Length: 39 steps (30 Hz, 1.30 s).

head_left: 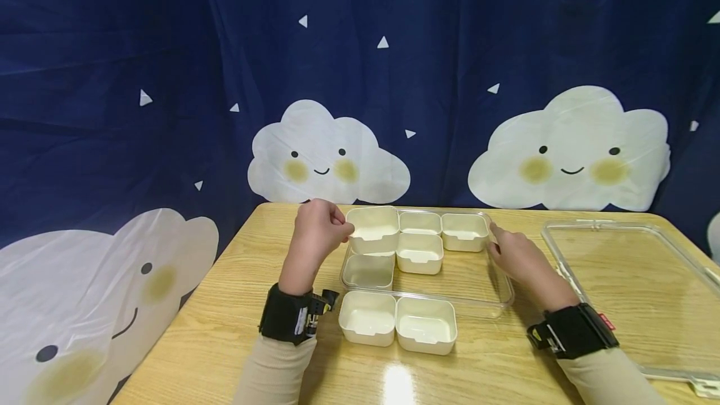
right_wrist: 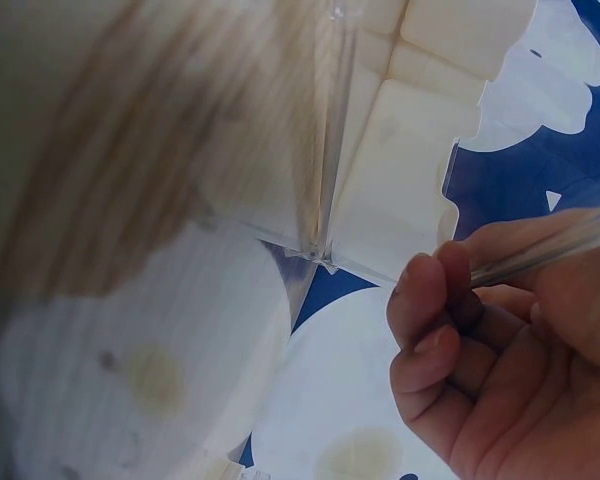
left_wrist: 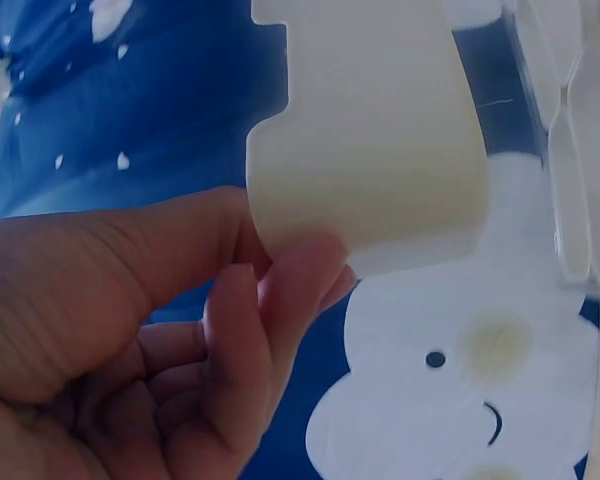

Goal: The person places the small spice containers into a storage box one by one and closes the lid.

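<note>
My left hand (head_left: 317,230) pinches the left side of a cream plastic bin (head_left: 374,244), thumb against fingertips at its edge. That bin sits higher than its neighbours, over the back left corner of a clear plastic box (head_left: 472,283). In the left wrist view the bin (left_wrist: 380,170) shows a notch in one edge. My right hand (head_left: 520,256) grips the right rim of the clear box, the wall passing between thumb and fingers in the right wrist view. Inside the box stand several smaller bins, among them a back right bin (head_left: 465,242), a middle bin (head_left: 420,262) and a front left bin (head_left: 368,280).
Two more cream bins, a left one (head_left: 367,332) and a right one (head_left: 426,342), stand side by side in front of the box. To the right lies a clear lid (head_left: 647,286) with latches on the wooden table (head_left: 225,305). A blue cloud-print curtain (head_left: 360,67) hangs behind.
</note>
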Available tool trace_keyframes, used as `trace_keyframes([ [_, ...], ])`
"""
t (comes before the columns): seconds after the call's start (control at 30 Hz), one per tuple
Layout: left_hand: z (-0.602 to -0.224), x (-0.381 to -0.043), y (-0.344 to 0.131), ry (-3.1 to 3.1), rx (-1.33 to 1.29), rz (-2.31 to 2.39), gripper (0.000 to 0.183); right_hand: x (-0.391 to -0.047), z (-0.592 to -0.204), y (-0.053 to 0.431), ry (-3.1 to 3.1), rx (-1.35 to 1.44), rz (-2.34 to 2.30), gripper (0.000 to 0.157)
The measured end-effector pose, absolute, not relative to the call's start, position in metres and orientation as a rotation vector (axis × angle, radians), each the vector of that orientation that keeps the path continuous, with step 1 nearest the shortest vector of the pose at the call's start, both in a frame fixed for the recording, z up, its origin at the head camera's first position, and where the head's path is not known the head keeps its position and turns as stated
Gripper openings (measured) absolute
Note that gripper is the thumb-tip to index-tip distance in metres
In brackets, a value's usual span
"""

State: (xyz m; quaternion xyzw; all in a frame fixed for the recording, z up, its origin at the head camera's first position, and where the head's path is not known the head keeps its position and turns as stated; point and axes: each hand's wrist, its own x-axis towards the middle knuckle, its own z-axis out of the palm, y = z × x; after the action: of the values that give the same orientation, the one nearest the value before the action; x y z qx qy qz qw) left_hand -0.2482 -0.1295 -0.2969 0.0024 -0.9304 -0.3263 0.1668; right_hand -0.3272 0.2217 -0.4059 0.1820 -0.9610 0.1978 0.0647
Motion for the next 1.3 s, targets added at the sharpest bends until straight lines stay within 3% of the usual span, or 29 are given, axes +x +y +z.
trace_keyframes([
  [0.93,-0.328,-0.238,-0.058,-2.777,-0.291,-0.797,0.044,-0.328,-0.405,0.222,-2.880,0.552,0.586,0.051],
  [1.3,-0.335,-0.240,-0.055,-2.838,-0.286,-0.756,0.031,-0.328,-0.407,0.222,-2.881,0.557,0.583,0.051],
])
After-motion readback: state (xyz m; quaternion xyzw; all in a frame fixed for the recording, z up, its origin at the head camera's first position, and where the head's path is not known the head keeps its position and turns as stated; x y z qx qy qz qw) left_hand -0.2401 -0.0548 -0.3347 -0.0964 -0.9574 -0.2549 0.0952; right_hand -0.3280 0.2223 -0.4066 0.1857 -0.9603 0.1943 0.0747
